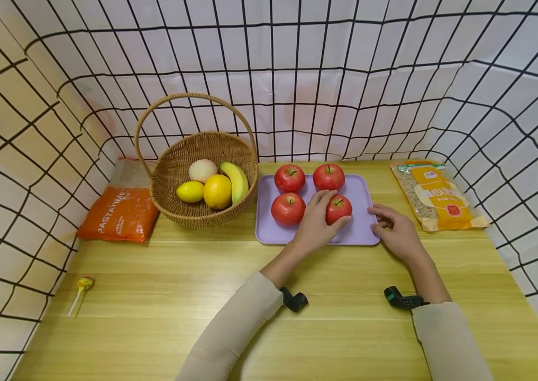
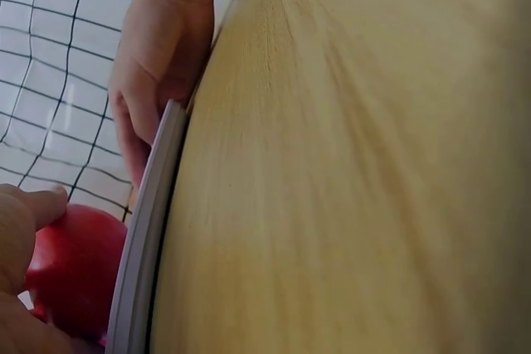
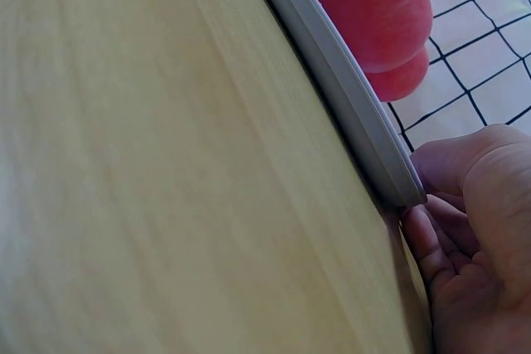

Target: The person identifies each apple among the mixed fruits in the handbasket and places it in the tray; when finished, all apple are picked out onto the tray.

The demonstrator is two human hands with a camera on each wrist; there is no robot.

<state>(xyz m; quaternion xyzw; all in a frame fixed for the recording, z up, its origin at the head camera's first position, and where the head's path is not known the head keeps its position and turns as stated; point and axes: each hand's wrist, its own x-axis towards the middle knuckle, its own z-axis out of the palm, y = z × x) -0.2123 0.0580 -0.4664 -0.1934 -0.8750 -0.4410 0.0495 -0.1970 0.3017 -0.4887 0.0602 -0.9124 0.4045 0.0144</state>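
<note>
A lilac tray (image 1: 358,228) bears several red apples, including one at the back left (image 1: 290,178), one at the back right (image 1: 328,177) and one at the front left (image 1: 288,209). My left hand (image 1: 315,225) grips the front right apple (image 1: 340,210), thumb on its near right side and fingers over its left. In the left wrist view that apple (image 2: 79,267) sits close against the tray's rim (image 2: 148,238). My right hand (image 1: 396,232) pinches the tray's right edge. Its thumb is above the rim and its fingers are below, as the right wrist view shows.
Left of the tray stands a wicker basket (image 1: 202,216) with a banana, an orange, a lemon and a pale round thing. An orange pasta bag (image 1: 118,214) lies beside it, a lollipop (image 1: 84,284) nearer. A grain packet (image 1: 437,196) lies right. Gridded cloth walls (image 1: 297,95) enclose the table.
</note>
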